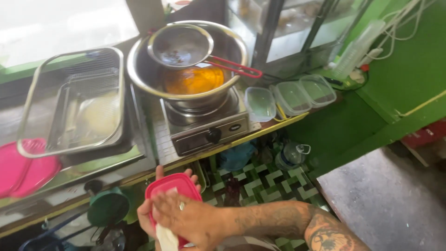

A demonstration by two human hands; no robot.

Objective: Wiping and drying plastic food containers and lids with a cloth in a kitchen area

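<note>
Low in the frame, centre-left, head view: both hands work on a red plastic container (pixel 173 187). Left hand (pixel 147 217) sits under and behind it, fingers curled up around its far edge, tips showing above the rim. Right hand (pixel 186 217), ring on one finger, lies over the container's near face, fingers closed on a white cloth (pixel 165 237) pressed against it. Tattooed right forearm runs off toward lower right.

Above the hands, counter edge with yellow trim. Centre of frame: single-burner gas stove (pixel 204 128) carrying a large steel wok (pixel 139 65) with orange oil (pixel 193 80) in it. Mesh skimmer with red handle (pixel 182 45) rests across the wok rim, some dark bits in its bowl.

Left of the stove: rectangular steel tray (pixel 69 102) with a wire rack inside, tilted. Far left: pink lids (pixel 21 169), partly under the tray.

Right of the stove: three clear plastic containers (pixel 290 96) in a row, touching. Below the counter: green funnel-like object (pixel 108 208), green-and-white tiled floor (pixel 260 183), clear plastic jug (pixel 290 155).
</note>
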